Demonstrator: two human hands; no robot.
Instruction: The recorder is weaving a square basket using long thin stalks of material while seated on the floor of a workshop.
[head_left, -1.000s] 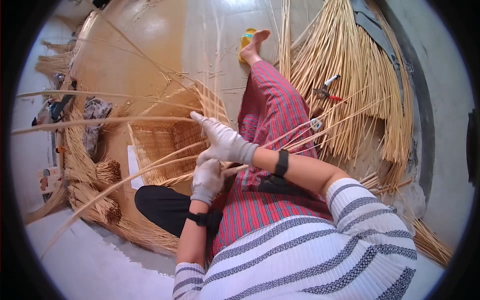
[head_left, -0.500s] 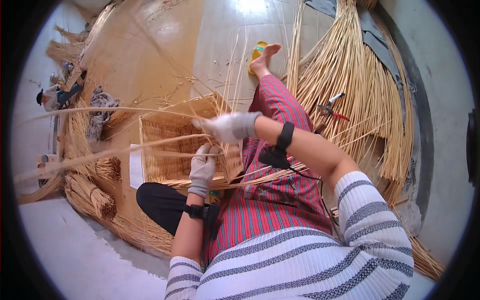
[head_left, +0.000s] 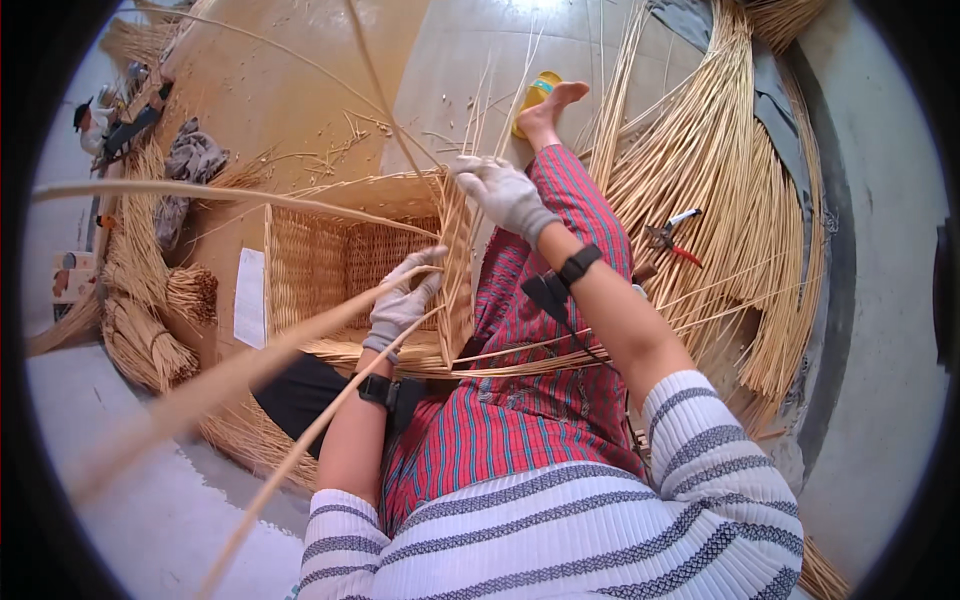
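Observation:
A tan wicker basket [head_left: 297, 262] with a rectangular opening rests tilted by my legs, its right wall against my striped trousers. My left hand [head_left: 402, 300], in a pale grey glove, has its fingers bent over the basket's right rim. Long loose rods stick out from that rim; one thick rod [head_left: 240, 382] passes over the left fingers toward the lower left, and another rod [head_left: 300, 203] runs left above the opening. Beyond the basket's far right corner my gloved right hand [head_left: 503, 196] is raised, fingers stretched out and thumb apart, near thin upright rods.
A large sheaf of rods [head_left: 690, 170] lies at the right, with red-handled pruners [head_left: 672, 240] on it. By my bare foot stands a yellow container [head_left: 538, 100]. At the left are bundled rods [head_left: 145, 340], a grey cloth [head_left: 195, 155], a paper sheet [head_left: 250, 300] and a person [head_left: 120, 120].
My right hand has moved from above the basket's right rim to beyond its far corner, its fingers spreading. The loose rods have swung, one now toward the lower left. My left hand stays at the rim.

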